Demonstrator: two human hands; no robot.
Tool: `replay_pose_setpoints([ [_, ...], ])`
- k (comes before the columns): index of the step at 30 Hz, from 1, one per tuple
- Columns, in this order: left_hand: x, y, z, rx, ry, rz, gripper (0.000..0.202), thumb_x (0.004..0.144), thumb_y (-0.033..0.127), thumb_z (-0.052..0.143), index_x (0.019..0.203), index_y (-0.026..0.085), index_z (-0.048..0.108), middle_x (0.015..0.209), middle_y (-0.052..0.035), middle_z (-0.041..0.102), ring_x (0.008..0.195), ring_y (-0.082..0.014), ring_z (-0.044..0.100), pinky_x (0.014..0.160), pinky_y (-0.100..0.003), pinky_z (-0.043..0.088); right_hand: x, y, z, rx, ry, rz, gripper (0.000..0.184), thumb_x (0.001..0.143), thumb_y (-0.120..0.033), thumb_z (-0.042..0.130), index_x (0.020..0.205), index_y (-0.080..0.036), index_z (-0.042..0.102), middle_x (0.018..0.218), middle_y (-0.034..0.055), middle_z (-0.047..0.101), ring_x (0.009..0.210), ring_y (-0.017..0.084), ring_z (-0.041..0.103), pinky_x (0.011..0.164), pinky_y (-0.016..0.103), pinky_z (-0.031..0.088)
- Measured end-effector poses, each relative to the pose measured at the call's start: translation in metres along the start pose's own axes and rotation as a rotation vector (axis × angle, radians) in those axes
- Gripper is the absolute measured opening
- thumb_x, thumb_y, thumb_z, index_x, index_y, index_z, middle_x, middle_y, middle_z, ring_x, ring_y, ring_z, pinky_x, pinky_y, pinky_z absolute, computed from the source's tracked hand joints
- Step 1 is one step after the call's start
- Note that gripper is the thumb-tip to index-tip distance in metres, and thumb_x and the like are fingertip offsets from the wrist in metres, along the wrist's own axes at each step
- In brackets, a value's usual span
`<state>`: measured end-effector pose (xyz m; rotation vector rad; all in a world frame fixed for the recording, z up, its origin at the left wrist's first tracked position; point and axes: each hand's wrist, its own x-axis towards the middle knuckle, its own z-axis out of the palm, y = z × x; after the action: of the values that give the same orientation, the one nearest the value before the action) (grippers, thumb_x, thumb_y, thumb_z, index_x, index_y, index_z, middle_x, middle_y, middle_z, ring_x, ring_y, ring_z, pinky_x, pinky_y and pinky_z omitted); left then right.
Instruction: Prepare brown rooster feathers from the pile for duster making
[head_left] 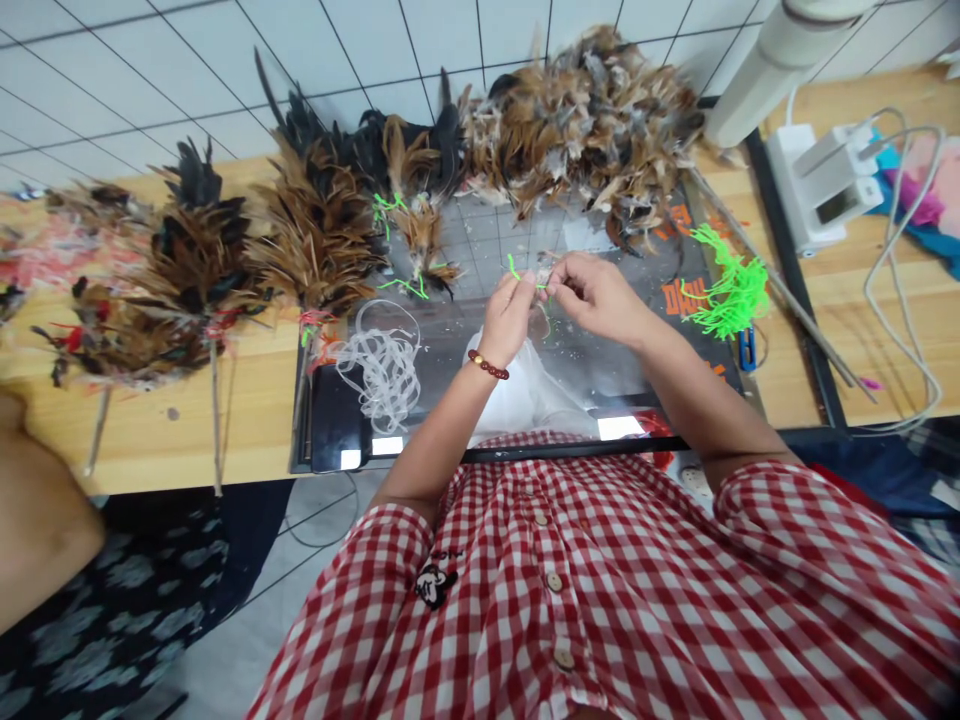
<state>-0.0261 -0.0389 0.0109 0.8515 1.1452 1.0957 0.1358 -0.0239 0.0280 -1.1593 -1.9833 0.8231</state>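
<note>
Both of my hands meet over the dark glossy board, fingers pinched close together. My left hand, with a beaded bracelet on the wrist, grips a short bright green yarn whose end sticks up past the fingers. My right hand pinches close beside it, at the green strand that runs between the fingertips. A small pale, feathery bit shows between the hands, too small to name. Left of them lie a small brown feather bunch with green yarn pieces and a coil of clear ribbon.
Large feather bunches line the tiled wall, and feather sticks lie to the left. At right are a green yarn pile, thin sticks, a power adapter and a white pipe. A phone rests at front left. Another person's arm is at far left.
</note>
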Motion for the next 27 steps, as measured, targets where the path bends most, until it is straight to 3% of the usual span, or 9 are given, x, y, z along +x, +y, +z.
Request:
replay_pose_setpoints([
  [6, 0.002, 0.003, -0.004, -0.084, 0.038, 0.02, 0.032, 0.088, 0.044, 0.081, 0.073, 0.02, 0.066, 0.069, 0.0044, 0.053, 0.055, -0.0042, 0.041, 0.049, -0.019, 0.032, 0.002, 0.012, -0.006, 0.361, -0.185, 0.188, 0.035, 0.082, -0.051, 0.078, 0.08, -0.023, 0.058, 0.063, -0.0028, 0.062, 0.05, 0.009, 0.047, 0.049, 0.025, 0.037],
  [8, 0.0, 0.006, -0.006, -0.145, -0.001, -0.004, 0.027, 0.087, 0.039, 0.083, 0.076, 0.019, 0.069, 0.071, 0.0048, 0.056, 0.054, -0.0027, 0.039, 0.05, -0.018, 0.032, 0.005, 0.012, -0.011, 0.394, -0.214, 0.188, 0.037, 0.078, -0.052, 0.082, 0.08, -0.022, 0.06, 0.062, -0.0037, 0.059, 0.051, 0.009, 0.046, 0.05, 0.025, 0.037],
  [11, -0.002, 0.009, -0.008, -0.176, -0.088, -0.05, 0.031, 0.089, 0.039, 0.081, 0.072, 0.017, 0.067, 0.081, 0.0019, 0.063, 0.06, -0.0032, 0.049, 0.057, -0.019, 0.042, 0.009, 0.007, -0.023, 0.328, -0.176, 0.116, 0.035, 0.081, -0.053, 0.081, 0.082, -0.021, 0.067, 0.064, -0.003, 0.059, 0.057, 0.011, 0.047, 0.054, 0.027, 0.039],
  [14, -0.002, 0.008, -0.007, -0.105, -0.119, -0.075, 0.045, 0.093, 0.04, 0.075, 0.061, 0.016, 0.056, 0.076, 0.0006, 0.061, 0.067, -0.0069, 0.055, 0.066, -0.021, 0.047, 0.012, 0.0, -0.033, 0.232, -0.124, 0.029, 0.035, 0.087, -0.057, 0.076, 0.092, -0.022, 0.072, 0.074, 0.0002, 0.064, 0.067, 0.014, 0.053, 0.063, 0.03, 0.045],
  [18, 0.0, 0.005, -0.003, 0.029, -0.109, -0.011, 0.046, 0.097, 0.025, 0.067, 0.056, 0.018, 0.048, 0.066, 0.0026, 0.05, 0.066, -0.0097, 0.046, 0.072, -0.022, 0.044, 0.015, -0.004, -0.034, 0.175, -0.126, -0.026, 0.044, 0.087, -0.066, 0.074, 0.1, -0.024, 0.071, 0.088, 0.0038, 0.068, 0.081, 0.019, 0.06, 0.074, 0.035, 0.051],
  [22, -0.001, 0.005, -0.002, 0.224, -0.198, 0.106, 0.04, 0.094, 0.006, 0.056, 0.056, 0.018, 0.052, 0.073, 0.001, 0.054, 0.078, -0.013, 0.05, 0.083, -0.024, 0.042, 0.022, -0.002, -0.025, 0.176, -0.152, -0.024, 0.051, 0.085, -0.073, 0.074, 0.101, -0.025, 0.067, 0.088, 0.004, 0.066, 0.084, 0.019, 0.06, 0.074, 0.034, 0.051],
  [25, -0.004, 0.006, -0.002, 0.379, -0.268, 0.129, 0.04, 0.094, 0.009, 0.059, 0.056, 0.019, 0.051, 0.072, 0.0003, 0.053, 0.081, -0.0152, 0.05, 0.085, -0.026, 0.04, 0.027, -0.001, -0.018, 0.189, -0.187, -0.05, 0.054, 0.082, -0.074, 0.077, 0.097, -0.024, 0.066, 0.085, 0.003, 0.064, 0.081, 0.018, 0.057, 0.071, 0.032, 0.049],
  [27, -0.006, 0.005, -0.001, 0.415, -0.253, 0.139, 0.04, 0.096, 0.009, 0.057, 0.057, 0.019, 0.05, 0.071, 0.0004, 0.051, 0.079, -0.0153, 0.048, 0.084, -0.027, 0.039, 0.03, 0.0, -0.015, 0.215, -0.179, -0.046, 0.054, 0.082, -0.074, 0.076, 0.097, -0.023, 0.067, 0.084, 0.0028, 0.064, 0.08, 0.017, 0.057, 0.07, 0.031, 0.049],
])
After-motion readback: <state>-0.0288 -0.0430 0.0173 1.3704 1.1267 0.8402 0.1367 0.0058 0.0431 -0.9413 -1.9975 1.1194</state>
